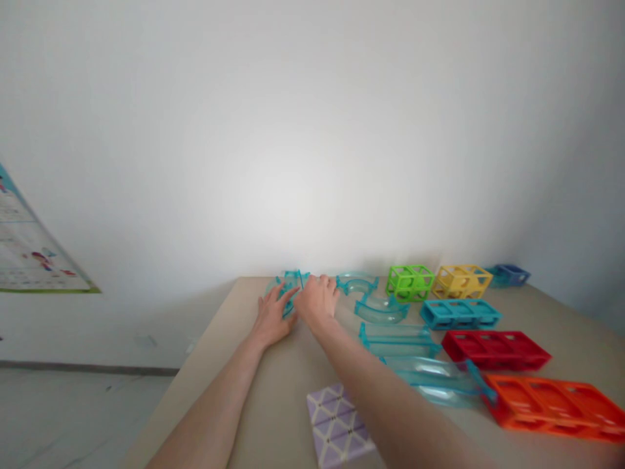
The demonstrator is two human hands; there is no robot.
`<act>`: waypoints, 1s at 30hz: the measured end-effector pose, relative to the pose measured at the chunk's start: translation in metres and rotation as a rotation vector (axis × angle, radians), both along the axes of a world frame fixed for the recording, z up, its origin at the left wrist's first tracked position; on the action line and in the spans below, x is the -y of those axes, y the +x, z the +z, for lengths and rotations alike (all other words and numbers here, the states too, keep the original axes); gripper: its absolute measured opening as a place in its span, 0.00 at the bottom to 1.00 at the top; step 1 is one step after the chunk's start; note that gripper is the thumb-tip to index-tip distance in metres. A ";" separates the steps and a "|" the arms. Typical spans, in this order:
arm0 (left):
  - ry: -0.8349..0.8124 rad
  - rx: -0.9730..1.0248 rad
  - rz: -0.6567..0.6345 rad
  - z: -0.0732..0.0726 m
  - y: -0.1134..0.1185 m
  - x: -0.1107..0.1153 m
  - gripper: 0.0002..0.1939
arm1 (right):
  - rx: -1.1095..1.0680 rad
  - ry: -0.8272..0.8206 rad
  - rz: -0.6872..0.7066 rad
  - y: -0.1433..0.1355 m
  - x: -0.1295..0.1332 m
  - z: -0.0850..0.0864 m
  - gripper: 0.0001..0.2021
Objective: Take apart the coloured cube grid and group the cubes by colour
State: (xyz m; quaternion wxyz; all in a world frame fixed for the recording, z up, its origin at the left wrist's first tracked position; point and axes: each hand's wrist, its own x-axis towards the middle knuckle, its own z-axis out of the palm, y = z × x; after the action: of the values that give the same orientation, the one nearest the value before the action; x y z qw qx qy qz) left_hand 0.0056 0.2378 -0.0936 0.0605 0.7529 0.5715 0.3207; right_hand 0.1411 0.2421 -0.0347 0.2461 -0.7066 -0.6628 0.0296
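My left hand (273, 317) rests at the far left end of the table, its fingers spread along clear teal plastic track pieces (289, 281). Right beside it, my right hand (316, 299) is closed with curled fingers. A teal track edge shows at its left side, and its fingertips are partly hidden. To the right lie curved clear teal track pieces, one S-shaped (359, 286) and one bowed (381, 312). Closer to me are a straight clear teal track (400, 340) and a longer one (434, 379), partly behind my right forearm.
Openwork plastic blocks stand at the right: green (410, 282), yellow (461, 281), teal (459, 314), red (495, 350) and orange (556, 405). A dark blue block (512, 274) sits at the far right corner. Beneath my right forearm lies a purple patterned packet (336, 423). A white wall (312, 163) rises behind the table.
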 end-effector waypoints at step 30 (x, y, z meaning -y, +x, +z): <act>0.190 0.330 -0.008 -0.004 -0.007 -0.011 0.27 | -0.006 0.079 0.048 0.037 -0.045 0.010 0.11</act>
State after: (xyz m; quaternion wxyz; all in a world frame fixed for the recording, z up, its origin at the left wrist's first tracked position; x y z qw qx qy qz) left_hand -0.0011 0.2491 -0.0972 0.0834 0.6946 0.5180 0.4922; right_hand 0.1785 0.2868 -0.0248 0.2752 -0.6800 -0.6795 0.0113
